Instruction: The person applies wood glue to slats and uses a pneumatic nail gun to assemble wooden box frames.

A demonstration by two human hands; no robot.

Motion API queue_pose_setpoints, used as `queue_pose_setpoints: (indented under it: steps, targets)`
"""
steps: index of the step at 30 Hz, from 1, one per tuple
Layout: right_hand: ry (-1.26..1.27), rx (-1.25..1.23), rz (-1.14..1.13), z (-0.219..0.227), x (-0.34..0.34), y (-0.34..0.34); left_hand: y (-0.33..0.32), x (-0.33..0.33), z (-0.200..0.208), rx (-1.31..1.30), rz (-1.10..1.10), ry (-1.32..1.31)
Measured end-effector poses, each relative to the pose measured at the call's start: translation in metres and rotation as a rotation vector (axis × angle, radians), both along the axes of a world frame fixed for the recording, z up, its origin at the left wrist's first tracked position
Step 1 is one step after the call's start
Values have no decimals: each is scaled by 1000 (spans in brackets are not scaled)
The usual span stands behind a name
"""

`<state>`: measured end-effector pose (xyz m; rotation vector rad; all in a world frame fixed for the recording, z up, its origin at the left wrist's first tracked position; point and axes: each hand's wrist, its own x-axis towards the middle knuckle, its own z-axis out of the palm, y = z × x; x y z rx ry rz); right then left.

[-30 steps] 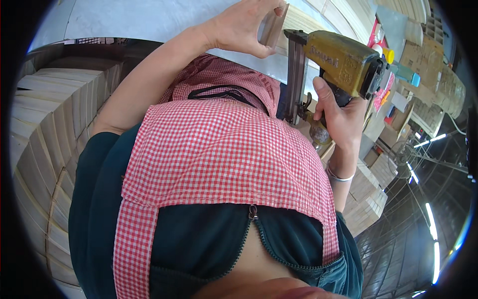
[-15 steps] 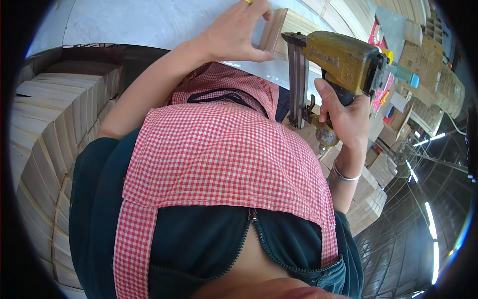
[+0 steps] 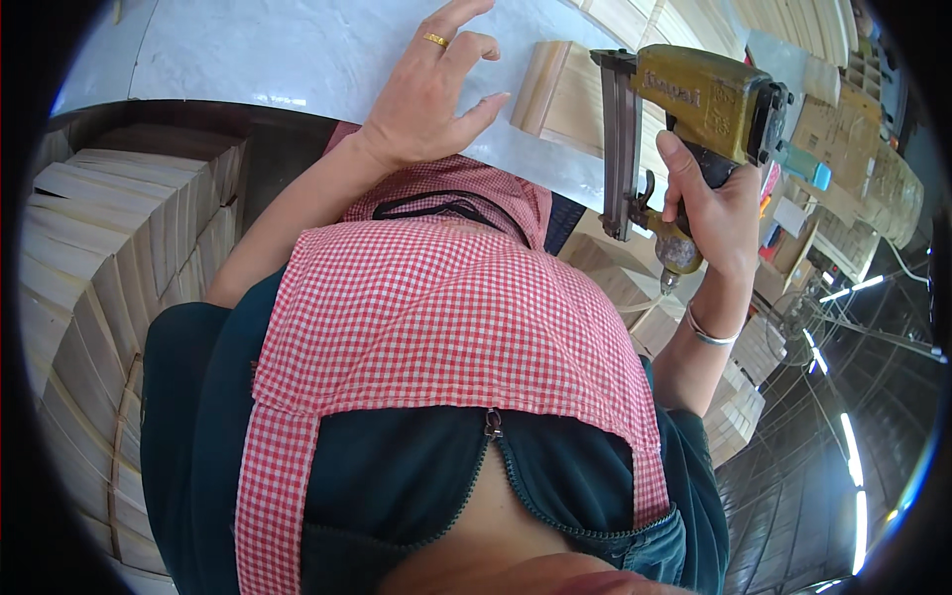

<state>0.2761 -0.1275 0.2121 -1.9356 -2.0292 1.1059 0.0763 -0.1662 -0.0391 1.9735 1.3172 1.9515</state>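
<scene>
My right hand (image 3: 712,203) grips a yellow pneumatic nail gun (image 3: 694,99) by its dark handle, with the magazine pointing down and its nose toward the left. Beside the gun's nose lies a pale wooden piece (image 3: 570,99), perhaps a small box or frame, on the light worktop; the gun covers part of it. My left hand (image 3: 426,94) hovers over the worktop, left of the wooden piece and apart from it. Its fingers are spread and slightly curled, with nothing in them. A gold ring shows on one finger.
The light grey worktop (image 3: 258,50) runs across the top. Stacked wooden boards (image 3: 99,258) fill the left side, below the worktop's edge. More wooden strips (image 3: 684,25) lie at the far side. Cardboard boxes (image 3: 843,129) stand at the right, and wooden pieces (image 3: 615,268) sit lower down.
My left hand has drawn back to the left, away from the wooden piece. The nail gun in my right hand has shifted slightly right, showing more of the piece.
</scene>
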Motion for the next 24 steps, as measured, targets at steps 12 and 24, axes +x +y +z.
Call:
queue_pose_setpoints:
  steps: [12,24]
  targets:
    - [-61,-101,65,3,8,23,-30,-15,51,-369,-72,79]
    - [-67,56,-180,9,81,16,-3,37,109,-475,-114,344]
